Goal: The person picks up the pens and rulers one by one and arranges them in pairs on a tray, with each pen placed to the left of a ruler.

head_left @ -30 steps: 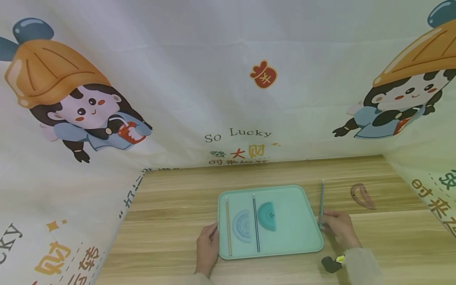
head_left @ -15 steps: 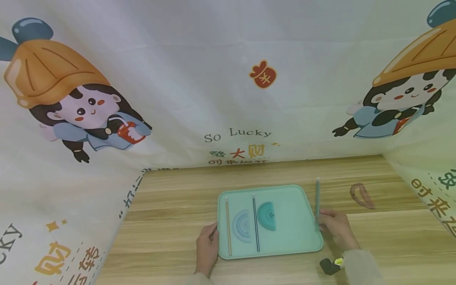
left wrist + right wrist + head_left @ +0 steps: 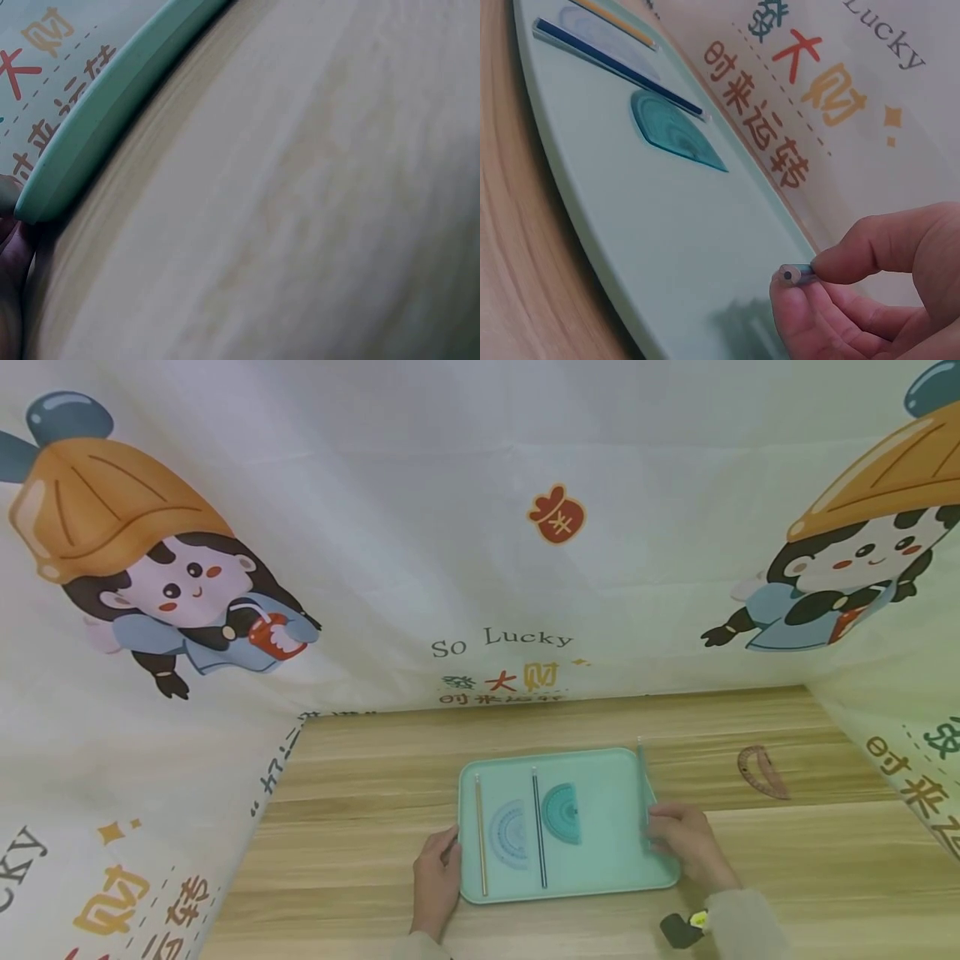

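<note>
My right hand (image 3: 688,845) pinches a teal pencil (image 3: 642,781) between thumb and fingers, above the right side of a mint-green tray (image 3: 607,864). In the right wrist view the pencil's tip end (image 3: 795,274) points at the camera, with its shadow on the tray floor. At the tray's left edge, my left hand (image 3: 437,878) grips the rim (image 3: 97,127). Inside the tray, from left to right, lie a yellow pencil (image 3: 482,839), a pale blue protractor (image 3: 510,835), a dark blue pencil (image 3: 538,831) and a teal protractor (image 3: 562,814).
A pinkish protractor (image 3: 763,774) lies on the wooden table (image 3: 360,793), right of the tray. A black device with a yellow label (image 3: 682,931) is by my right wrist. Printed curtains (image 3: 375,527) stand behind and at both sides.
My right hand has carried the teal pencil leftward, from beside the tray to over its right part. The left hand has stayed at the tray's left edge.
</note>
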A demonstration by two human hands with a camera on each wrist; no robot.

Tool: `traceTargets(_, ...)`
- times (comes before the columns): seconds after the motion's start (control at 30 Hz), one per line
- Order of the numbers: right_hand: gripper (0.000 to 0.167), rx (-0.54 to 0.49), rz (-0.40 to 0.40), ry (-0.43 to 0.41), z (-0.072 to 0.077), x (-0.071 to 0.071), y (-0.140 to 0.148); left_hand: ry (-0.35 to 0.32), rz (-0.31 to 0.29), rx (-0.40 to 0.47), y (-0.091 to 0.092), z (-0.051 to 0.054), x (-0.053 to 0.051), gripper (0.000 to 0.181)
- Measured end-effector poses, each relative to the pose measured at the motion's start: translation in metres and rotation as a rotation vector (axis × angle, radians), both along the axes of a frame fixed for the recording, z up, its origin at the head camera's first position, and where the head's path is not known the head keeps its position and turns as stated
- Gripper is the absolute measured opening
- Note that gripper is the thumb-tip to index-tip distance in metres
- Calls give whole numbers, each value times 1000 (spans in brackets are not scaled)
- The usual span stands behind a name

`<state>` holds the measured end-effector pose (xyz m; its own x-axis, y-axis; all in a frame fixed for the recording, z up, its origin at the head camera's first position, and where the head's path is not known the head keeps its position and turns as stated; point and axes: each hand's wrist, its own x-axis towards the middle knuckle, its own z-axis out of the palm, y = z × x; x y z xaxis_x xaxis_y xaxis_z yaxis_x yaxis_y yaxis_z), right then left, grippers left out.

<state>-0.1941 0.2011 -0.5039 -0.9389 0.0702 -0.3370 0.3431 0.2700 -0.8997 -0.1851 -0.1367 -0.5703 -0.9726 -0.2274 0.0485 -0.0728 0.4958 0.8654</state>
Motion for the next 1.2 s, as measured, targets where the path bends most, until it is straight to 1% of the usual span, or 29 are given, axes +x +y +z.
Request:
traceTargets(0.13, 45, 23, 6, -8, -1, 0, -8, 4, -1, 2, 0, 0, 0, 31)
traceTargets(0.23, 45, 23, 1, -20, -2, 0, -13, -2, -3, 8, 0, 0, 0, 31)
traceTargets(0.43, 45, 5, 4, -16, -5, 1, -24, -9, 2, 12, 0, 0, 0, 30)
traceTargets(0.5, 43, 2, -6, -14, -6, 1, -28, -10, -1, 16, 0, 1, 0, 30)
traceTargets(0.67, 43, 6, -2, -30, -8, 1, -37, -9, 0, 19, 1, 3, 1, 30)
traceTargets(0.73, 42, 7, 5, -38, -10, 1, -40, -12, 1, 19, 1, 3, 1, 30)
traceTargets(0.9, 42, -2, -6, -28, -13, 2, -44, -14, 5, 21, 1, 2, 1, 30)
traceTargets(1.1, 42, 4, 0, -48, -12, 3, -48, -14, 4, 25, 0, 2, 1, 30)
traceTargets(1.2, 42, 29, 13, -54, -12, 4, -51, -14, 2, 27, 0, 3, 2, 30)
